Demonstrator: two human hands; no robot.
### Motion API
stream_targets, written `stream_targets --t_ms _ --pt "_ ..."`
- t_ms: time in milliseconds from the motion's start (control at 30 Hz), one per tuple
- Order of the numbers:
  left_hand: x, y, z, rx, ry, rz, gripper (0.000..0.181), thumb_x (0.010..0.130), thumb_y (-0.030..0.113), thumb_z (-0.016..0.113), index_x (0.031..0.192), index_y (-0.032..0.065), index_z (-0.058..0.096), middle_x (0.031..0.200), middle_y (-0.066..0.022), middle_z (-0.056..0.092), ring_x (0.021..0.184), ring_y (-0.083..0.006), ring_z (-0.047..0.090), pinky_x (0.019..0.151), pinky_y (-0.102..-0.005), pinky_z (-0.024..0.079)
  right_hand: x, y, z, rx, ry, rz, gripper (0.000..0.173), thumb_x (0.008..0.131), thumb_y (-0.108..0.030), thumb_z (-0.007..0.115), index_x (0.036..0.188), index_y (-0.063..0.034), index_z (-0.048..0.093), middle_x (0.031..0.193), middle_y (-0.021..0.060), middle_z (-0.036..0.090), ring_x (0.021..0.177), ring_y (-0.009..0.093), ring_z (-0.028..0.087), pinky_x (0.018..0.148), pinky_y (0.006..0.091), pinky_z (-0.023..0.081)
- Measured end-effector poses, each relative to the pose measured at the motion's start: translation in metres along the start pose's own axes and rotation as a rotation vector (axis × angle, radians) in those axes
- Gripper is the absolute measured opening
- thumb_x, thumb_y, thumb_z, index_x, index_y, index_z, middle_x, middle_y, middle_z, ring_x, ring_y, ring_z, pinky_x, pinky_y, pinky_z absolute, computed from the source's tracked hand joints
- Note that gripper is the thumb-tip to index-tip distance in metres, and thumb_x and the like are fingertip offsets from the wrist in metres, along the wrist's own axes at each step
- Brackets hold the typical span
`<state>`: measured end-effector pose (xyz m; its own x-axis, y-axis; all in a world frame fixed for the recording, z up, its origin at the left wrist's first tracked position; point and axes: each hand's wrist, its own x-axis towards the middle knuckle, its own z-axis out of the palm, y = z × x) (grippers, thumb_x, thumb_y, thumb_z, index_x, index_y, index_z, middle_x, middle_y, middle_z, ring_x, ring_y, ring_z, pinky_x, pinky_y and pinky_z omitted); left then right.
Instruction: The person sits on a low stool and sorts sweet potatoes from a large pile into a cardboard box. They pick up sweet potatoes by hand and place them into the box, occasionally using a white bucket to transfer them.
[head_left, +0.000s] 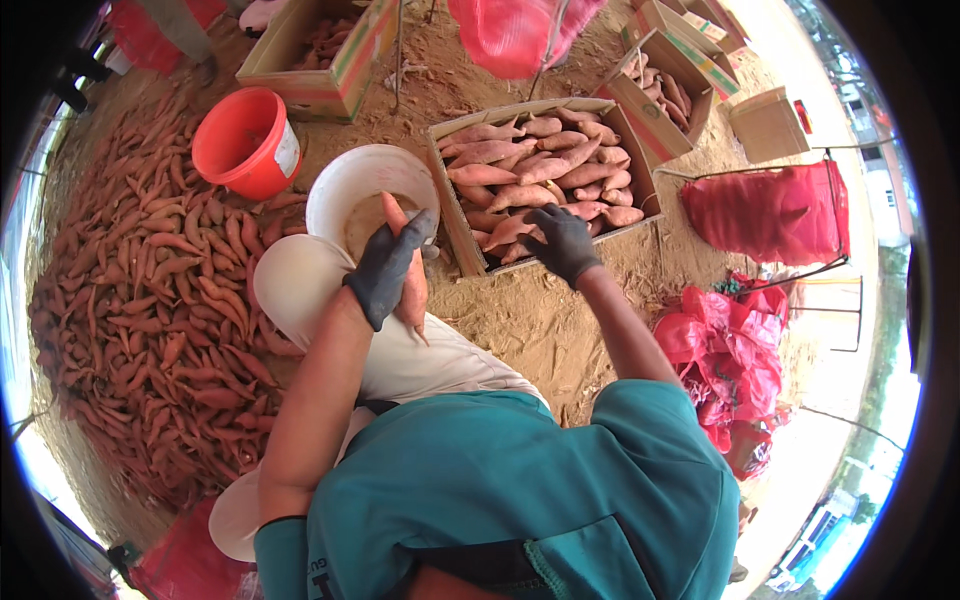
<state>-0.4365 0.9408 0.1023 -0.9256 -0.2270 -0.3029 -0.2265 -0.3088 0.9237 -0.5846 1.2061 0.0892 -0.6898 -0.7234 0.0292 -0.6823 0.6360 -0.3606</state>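
Note:
In a dark glove, my left hand (386, 266) is wrapped around a long sweet potato (412, 289), held tilted above my knee and the near rim of a white bucket (330, 180). My right hand (561, 244), gloved too, lies palm down over the near side of a cardboard box (463, 236). Its spread fingers touch the sweet potatoes (525, 196) heaped inside. One sweet potato (507, 231) has its end by the thumb and forefinger; whether they grip it is hidden.
A large sweet potato pile (172, 300) covers the ground to the left. Beyond the white bucket stand a red bucket (240, 150) and a cardboard box (315, 94). Another box (660, 112), a red mesh sack (765, 214) on a metal frame and crumpled red sacks (727, 345) are to the right.

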Motion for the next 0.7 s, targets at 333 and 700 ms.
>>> stream_targets --t_ms 333,700 --pt "-0.009 0.010 0.004 0.051 -0.258 -0.031 0.044 0.104 0.031 0.048 0.141 0.0070 0.049 0.133 -0.0030 0.054 0.122 -0.0143 0.053 0.096 -0.0328 0.049 -0.007 -0.124 0.031 1.527 -0.022 0.468 0.039 0.090 -0.017 0.069 0.123 -0.0060 0.053 0.106 0.0026 0.061 0.094 0.012 0.060 0.077 0.0284 0.053" --pt "-0.016 0.026 0.005 0.125 -0.148 -0.100 0.041 0.102 0.035 0.052 0.136 0.0111 0.053 0.125 0.0023 0.056 0.113 -0.0095 0.053 0.093 -0.0308 0.047 -0.020 -0.053 0.037 1.433 0.018 0.793 0.021 0.096 -0.018 0.062 0.114 -0.0095 0.059 0.108 0.0067 0.064 0.095 0.024 0.065 0.080 0.0345 0.053"
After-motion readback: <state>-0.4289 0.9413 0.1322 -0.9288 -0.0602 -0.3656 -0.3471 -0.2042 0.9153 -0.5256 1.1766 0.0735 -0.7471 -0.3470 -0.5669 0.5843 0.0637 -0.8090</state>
